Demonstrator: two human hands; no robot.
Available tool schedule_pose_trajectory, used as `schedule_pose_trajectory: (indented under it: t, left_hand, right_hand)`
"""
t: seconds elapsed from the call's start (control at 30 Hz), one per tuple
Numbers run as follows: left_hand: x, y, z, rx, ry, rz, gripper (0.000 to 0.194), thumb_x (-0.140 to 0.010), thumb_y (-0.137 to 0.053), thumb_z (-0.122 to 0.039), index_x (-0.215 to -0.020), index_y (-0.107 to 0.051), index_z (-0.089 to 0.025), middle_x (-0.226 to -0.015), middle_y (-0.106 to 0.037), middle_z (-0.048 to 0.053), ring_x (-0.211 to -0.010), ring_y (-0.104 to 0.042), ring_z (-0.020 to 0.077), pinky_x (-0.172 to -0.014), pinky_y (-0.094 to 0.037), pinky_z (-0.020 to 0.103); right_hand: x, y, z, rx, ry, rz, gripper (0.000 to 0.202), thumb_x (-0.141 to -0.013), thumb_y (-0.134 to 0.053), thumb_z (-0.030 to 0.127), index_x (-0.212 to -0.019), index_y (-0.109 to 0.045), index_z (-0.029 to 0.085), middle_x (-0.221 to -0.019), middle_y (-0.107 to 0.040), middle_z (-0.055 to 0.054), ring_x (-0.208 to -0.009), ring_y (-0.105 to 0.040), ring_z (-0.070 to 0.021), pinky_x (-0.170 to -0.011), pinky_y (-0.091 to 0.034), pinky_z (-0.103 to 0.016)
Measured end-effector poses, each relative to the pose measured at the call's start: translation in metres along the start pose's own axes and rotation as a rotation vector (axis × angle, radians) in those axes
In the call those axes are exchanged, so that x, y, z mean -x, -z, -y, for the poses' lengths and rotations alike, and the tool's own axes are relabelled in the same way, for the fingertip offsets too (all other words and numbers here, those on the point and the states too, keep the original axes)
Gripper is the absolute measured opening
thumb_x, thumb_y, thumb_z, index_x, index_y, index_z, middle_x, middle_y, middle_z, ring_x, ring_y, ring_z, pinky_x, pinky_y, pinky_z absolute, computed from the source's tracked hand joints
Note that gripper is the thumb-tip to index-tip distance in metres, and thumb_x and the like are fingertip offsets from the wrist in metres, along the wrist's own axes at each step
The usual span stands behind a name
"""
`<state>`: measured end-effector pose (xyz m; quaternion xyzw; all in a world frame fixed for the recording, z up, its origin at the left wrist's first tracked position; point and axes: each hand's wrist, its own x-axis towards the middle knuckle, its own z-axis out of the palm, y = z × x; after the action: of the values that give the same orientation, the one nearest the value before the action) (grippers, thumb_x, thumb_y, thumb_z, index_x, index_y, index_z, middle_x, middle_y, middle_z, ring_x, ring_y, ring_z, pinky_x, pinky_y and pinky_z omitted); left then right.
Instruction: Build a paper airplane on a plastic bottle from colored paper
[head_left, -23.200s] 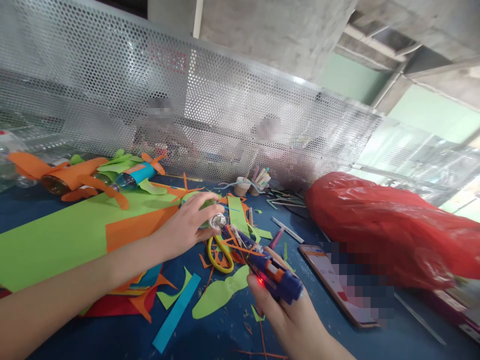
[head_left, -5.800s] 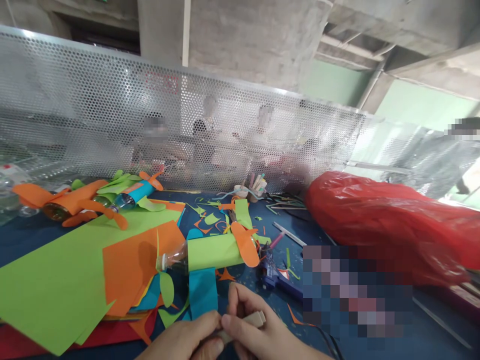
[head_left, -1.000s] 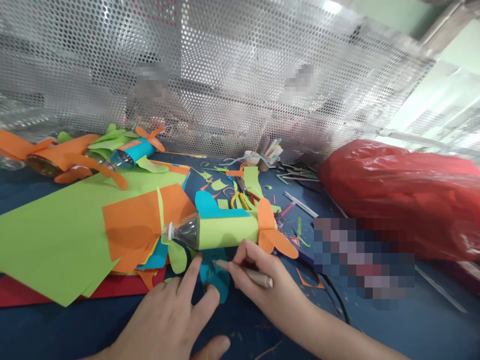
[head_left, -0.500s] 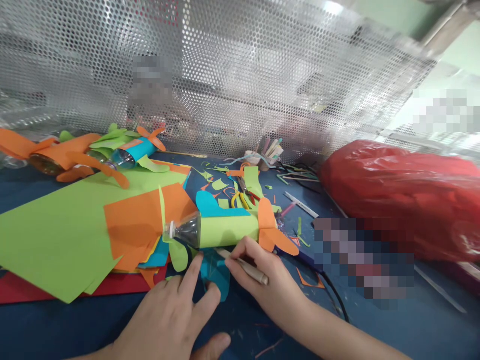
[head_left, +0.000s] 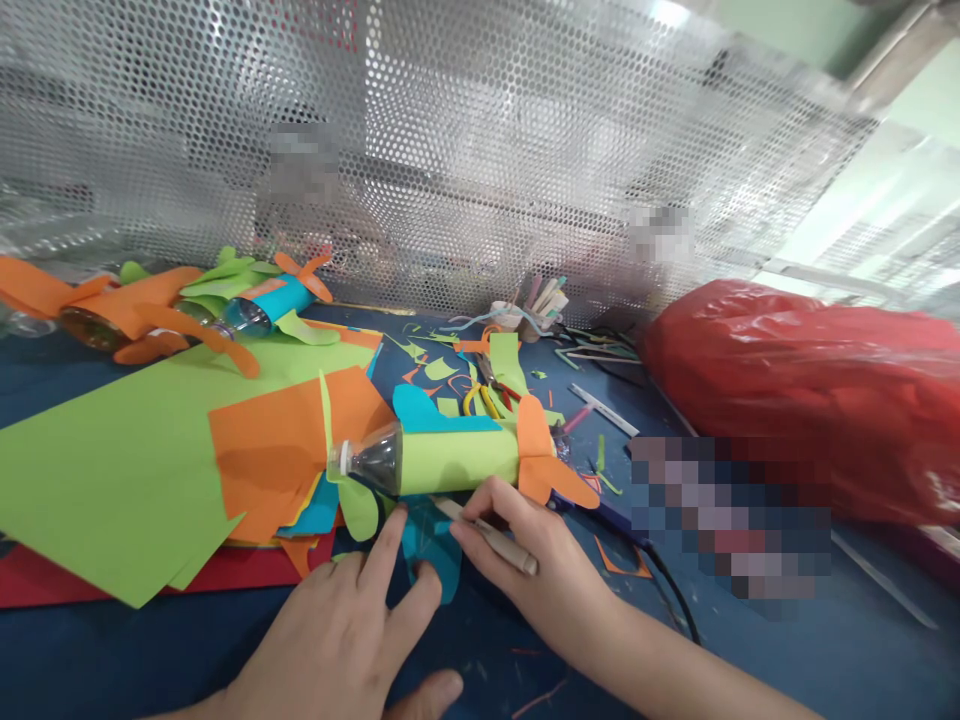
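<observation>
A plastic bottle [head_left: 377, 462] wrapped in light green paper [head_left: 457, 458] lies on its side, with a white cap at the left. It has a blue paper wing [head_left: 416, 405] on top, orange paper fins [head_left: 544, 465] at its base and a green paper propeller [head_left: 355, 508] by the cap. Below it a blue paper piece [head_left: 436, 550] rests on the table. My left hand [head_left: 337, 620] has its fingers spread, fingertips pressing that piece's left side. In a pinch, my right hand [head_left: 536, 545] holds a whitish pen [head_left: 499, 545], its tip at the piece's upper edge beside the bottle.
Green sheets [head_left: 135, 450] and orange paper [head_left: 262, 440] lie at the left. Behind them sit paper-covered bottles [head_left: 266, 305]. Yellow-and-red pliers [head_left: 484, 395] lie among paper scraps beyond the bottle. A cup of pens [head_left: 540, 315] stands by the perforated metal screen [head_left: 480, 150]. A red bag [head_left: 810, 390] fills the right.
Both hands, the pen and the bottle hold nearly the same positions. Behind the screen at the right, a blurred patch appears that was not there before.
</observation>
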<state>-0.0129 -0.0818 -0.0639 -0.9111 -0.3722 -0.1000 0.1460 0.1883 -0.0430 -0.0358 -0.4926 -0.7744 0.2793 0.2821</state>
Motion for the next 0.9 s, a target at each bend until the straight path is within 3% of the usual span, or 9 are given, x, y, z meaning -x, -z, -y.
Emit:
schedule_pose_trajectory:
  t: [0.27,0.63,0.9]
  left_hand:
    - [0.001,0.000,0.000,-0.001,-0.004,-0.005,0.042,-0.092,-0.042,-0.048,-0.117,-0.059,-0.018,-0.121,-0.061,0.032,-0.069,-0.072,0.0306,-0.053,-0.058,0.039]
    - [-0.001,0.000,-0.001,-0.022,0.023,0.026,0.044,-0.089,-0.049,-0.053,-0.116,-0.060,-0.021,-0.123,-0.061,0.029,-0.070,-0.072,0.0297,-0.054,-0.058,0.039]
    - [0.000,-0.002,0.000,-0.017,0.009,0.001,0.044,-0.090,-0.046,-0.051,-0.118,-0.059,-0.019,-0.123,-0.060,0.031,-0.070,-0.072,0.0306,-0.053,-0.058,0.039]
  right_hand:
    - [0.001,0.004,0.000,-0.004,-0.041,-0.008,0.020,-0.090,-0.053,0.026,-0.072,-0.043,0.022,-0.059,-0.042,0.007,-0.050,-0.037,-0.0086,-0.046,-0.032,-0.019]
    - [0.005,0.015,0.009,-0.018,-0.065,-0.003,0.018,-0.077,-0.050,0.016,-0.066,-0.038,0.023,-0.052,-0.040,0.008,-0.044,-0.033,-0.0079,-0.041,-0.027,-0.019]
    - [0.003,0.007,0.001,-0.038,-0.073,0.001,0.015,-0.081,-0.050,0.018,-0.070,-0.040,0.022,-0.054,-0.041,0.008,-0.046,-0.033,-0.0079,-0.043,-0.029,-0.019]
